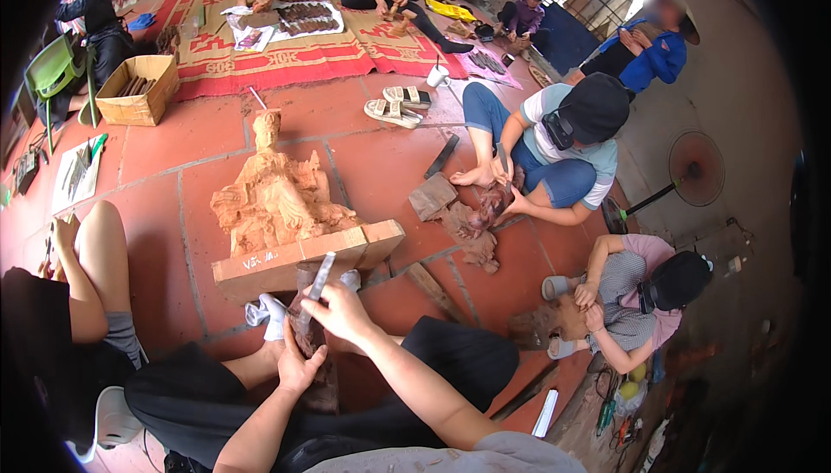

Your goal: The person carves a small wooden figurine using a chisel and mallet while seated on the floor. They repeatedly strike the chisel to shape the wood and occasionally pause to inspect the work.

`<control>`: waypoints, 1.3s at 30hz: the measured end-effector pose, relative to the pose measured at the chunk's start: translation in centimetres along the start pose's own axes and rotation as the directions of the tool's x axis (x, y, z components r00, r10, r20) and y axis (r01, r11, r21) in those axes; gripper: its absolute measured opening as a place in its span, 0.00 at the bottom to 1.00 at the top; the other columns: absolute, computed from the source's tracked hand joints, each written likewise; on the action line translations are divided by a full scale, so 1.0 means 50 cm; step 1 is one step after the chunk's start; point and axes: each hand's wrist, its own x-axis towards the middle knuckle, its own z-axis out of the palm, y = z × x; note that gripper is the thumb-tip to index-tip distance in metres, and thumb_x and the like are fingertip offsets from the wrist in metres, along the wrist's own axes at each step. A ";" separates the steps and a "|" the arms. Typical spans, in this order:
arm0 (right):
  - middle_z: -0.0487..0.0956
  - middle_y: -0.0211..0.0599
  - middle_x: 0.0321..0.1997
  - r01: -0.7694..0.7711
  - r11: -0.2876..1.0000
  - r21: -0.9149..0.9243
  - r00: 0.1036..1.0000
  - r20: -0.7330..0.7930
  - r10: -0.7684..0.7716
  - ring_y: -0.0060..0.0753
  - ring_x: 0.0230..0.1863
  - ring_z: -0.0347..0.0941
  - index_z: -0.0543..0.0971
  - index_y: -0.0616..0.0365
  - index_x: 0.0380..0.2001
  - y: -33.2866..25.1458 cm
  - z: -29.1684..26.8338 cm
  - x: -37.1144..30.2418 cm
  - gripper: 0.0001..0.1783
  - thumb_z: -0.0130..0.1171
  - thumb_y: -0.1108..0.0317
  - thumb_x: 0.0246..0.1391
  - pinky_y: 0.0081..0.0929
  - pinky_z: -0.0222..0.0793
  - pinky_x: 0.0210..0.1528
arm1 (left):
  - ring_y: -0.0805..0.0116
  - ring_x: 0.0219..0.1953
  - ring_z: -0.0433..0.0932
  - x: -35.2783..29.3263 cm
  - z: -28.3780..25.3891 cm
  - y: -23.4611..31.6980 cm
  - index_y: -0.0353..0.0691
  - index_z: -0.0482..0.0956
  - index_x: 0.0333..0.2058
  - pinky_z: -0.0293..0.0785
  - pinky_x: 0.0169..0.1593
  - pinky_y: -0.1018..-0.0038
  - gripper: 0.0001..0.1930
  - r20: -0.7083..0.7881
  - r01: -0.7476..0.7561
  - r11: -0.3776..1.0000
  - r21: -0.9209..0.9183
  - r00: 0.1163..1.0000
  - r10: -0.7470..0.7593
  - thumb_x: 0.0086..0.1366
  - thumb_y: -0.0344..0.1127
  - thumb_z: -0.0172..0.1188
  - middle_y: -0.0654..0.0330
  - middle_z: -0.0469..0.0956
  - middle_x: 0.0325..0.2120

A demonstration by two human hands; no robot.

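A dark brown wood carving (309,338) is between my legs, its long body leaning over a dark board (324,393). My left hand (297,369) is wrapped round its side. Above it, my right hand (339,310) grips a slim pale metal chisel (320,276), whose upper end points up and away from me. The chisel's lower end is hidden by my fingers and the wood. Just beyond my hands stands a large orange-toned wooden statue (275,192) on a thick block base (346,246), with a seated figure on top.
Co-workers sit around on the red tiled floor (156,257); one at the right (567,140) works on a dark carving (476,218). Nearby are a wooden strip (437,293), sandals (394,111), a cardboard box (134,109), a patterned mat (216,66) and a standing fan (692,168).
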 end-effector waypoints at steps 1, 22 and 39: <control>0.77 0.41 0.28 -0.187 0.978 0.092 0.982 0.052 0.183 0.38 0.26 0.75 0.77 0.60 0.28 0.018 0.000 0.000 0.11 0.62 0.63 0.53 0.34 0.69 0.29 | 0.40 0.49 0.74 0.001 0.005 -0.008 0.41 0.33 0.67 0.72 0.50 0.59 0.56 -0.024 -0.041 0.998 0.047 0.999 0.042 0.52 0.53 0.64 0.34 0.72 0.48; 0.77 0.39 0.30 -0.136 0.986 0.092 0.987 -0.067 0.143 0.34 0.27 0.77 0.77 0.62 0.31 0.028 -0.003 0.005 0.11 0.62 0.64 0.54 0.30 0.72 0.28 | 0.42 0.52 0.73 -0.003 -0.015 0.033 0.43 0.34 0.68 0.70 0.54 0.60 0.56 0.067 0.132 0.991 0.035 0.989 -0.134 0.52 0.52 0.65 0.36 0.71 0.51; 0.75 0.41 0.49 0.075 0.993 -0.094 0.984 0.170 -0.058 0.46 0.55 0.68 0.80 0.61 0.38 -0.020 -0.008 -0.028 0.14 0.64 0.63 0.52 0.39 0.63 0.57 | 0.43 0.48 0.76 -0.001 0.001 -0.001 0.41 0.34 0.67 0.73 0.49 0.61 0.56 -0.027 -0.036 0.999 0.026 0.999 0.036 0.52 0.51 0.65 0.36 0.73 0.48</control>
